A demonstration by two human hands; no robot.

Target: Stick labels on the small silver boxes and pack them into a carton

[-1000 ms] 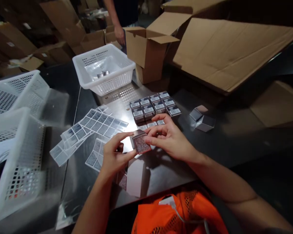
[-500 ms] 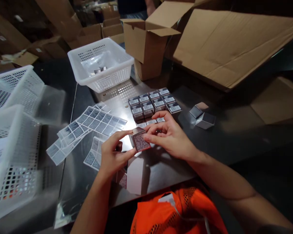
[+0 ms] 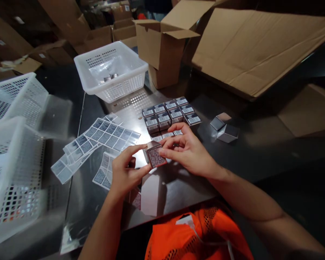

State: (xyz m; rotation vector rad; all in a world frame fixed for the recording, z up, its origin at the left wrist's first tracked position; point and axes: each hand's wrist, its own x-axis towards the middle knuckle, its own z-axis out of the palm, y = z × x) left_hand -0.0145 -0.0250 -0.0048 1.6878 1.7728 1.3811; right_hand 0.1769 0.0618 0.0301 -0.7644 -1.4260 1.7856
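Your left hand (image 3: pixel 126 171) and right hand (image 3: pixel 188 150) pinch small red-patterned cardboard box (image 3: pixel 155 155) together, above dark metal table (image 3: pixel 178 187), near sticker sheets (image 3: pixel 108 135).

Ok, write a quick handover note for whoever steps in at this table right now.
Left hand: grips the small patterned box from its left side.
Right hand: fingertips on the box's top and right side, above the metal table.
Label sheets lie left of the hands.
Done: a block of labelled boxes stands in rows just beyond the hands.
Left: the held box shows no barcode label on the faces in view; one silver box lies apart to the right. The white basket further back holds a few small items.
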